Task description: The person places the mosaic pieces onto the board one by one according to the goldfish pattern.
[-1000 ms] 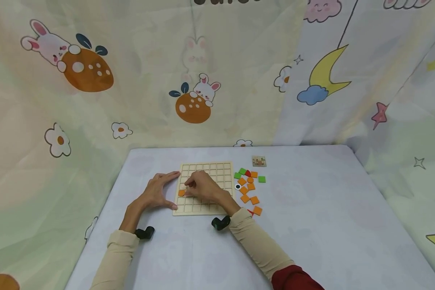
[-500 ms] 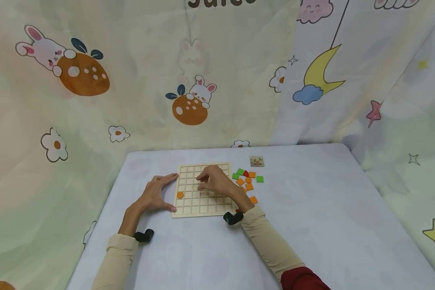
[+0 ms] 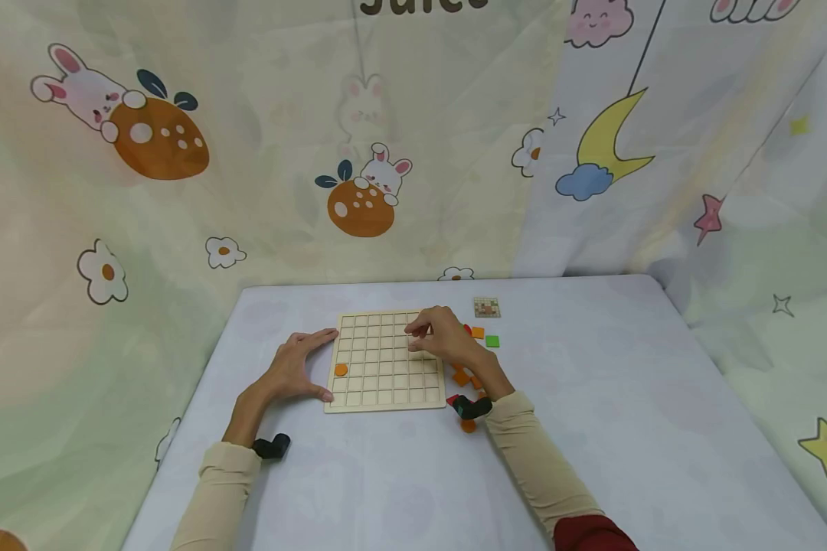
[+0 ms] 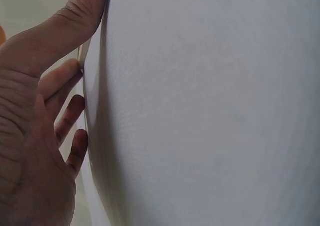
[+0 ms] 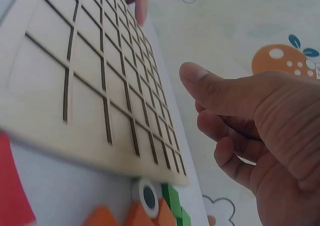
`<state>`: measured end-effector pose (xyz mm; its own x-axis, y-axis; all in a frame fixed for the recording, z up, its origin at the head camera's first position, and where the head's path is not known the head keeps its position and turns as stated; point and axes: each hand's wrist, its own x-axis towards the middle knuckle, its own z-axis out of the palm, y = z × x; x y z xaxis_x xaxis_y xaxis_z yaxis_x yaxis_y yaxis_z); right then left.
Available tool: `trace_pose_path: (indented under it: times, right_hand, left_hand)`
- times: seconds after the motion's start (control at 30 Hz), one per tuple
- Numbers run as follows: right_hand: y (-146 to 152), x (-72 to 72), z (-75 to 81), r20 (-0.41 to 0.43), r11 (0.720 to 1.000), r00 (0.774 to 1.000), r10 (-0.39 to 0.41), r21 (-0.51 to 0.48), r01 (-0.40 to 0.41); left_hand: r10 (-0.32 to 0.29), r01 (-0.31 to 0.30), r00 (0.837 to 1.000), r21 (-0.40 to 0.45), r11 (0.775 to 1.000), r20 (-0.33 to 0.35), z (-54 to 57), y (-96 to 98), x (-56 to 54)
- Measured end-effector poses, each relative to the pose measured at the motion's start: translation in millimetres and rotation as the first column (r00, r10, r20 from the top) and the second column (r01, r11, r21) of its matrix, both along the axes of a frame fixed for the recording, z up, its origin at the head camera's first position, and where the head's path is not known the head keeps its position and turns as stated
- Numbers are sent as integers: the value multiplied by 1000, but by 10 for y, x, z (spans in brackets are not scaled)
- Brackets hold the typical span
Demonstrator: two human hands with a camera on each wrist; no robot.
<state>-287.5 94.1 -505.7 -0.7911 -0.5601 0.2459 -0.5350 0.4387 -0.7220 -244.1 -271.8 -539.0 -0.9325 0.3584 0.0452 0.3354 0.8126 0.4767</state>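
A pale wooden grid board (image 3: 379, 380) lies on the table, with an orange disc (image 3: 341, 370) in its leftmost column. My left hand (image 3: 292, 369) is spread at the board's left side; thumb and forefinger touch that edge. In the left wrist view, the other fingers of the left hand (image 4: 50, 111) are slightly bent. Over the board's right part hovers my right hand (image 3: 449, 338). The right wrist view shows the right hand (image 5: 245, 121) with its thumb out and its fingers loosely bent, nothing visible between them. My right hand and forearm hide part of the loose pieces.
Right of the board lie loose pieces: an orange square (image 3: 478, 333), a green square (image 3: 492, 341), a red piece (image 3: 452, 400), a second orange disc (image 3: 469, 426) and a white ring piece with a dark centre (image 5: 148, 197). A small patterned card (image 3: 486, 308) lies behind them.
My right hand has moved from beside the orange disc on the board's left, across the board to its right side. The disc stays in its cell. My left hand keeps its place.
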Motion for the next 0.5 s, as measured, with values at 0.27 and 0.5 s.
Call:
trace_pose_path:
  times: [0.27, 0.5]
  right_hand:
    - [312, -15, -17, 13, 999, 999, -43, -10, 44]
    - [516, -26, -89, 34, 995, 994, -100, 5, 99]
  left_hand:
    - [0, 0, 1000, -9, 1000, -3, 28, 0, 2]
    - [-1, 1, 1000, -3, 1000, 5, 27, 7, 11]
